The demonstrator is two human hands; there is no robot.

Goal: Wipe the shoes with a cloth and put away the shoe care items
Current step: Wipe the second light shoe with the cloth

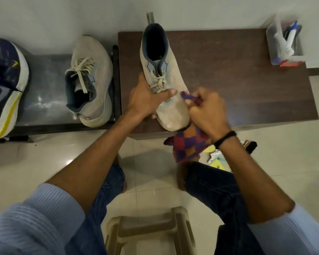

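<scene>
A pale grey sneaker [171, 70] lies on the dark wooden table [247, 80], toe toward me. My left hand [145, 98] grips it across the laces, thumb over the top. My right hand [208, 111] pinches a checkered purple, red and orange cloth [188, 144] against the toe; most of the cloth hangs below the table edge. The matching grey sneaker [92, 80] rests on a low dark stand [44, 107] to the left.
A navy sneaker with a white and yellow sole [4, 85] sits at the far left. A clear organiser with tubes and brushes [285, 45] stands at the table's back right corner. Small tubes, papers and a brush [228, 153] lie on the floor. A beige plastic stool [149, 232] is under me.
</scene>
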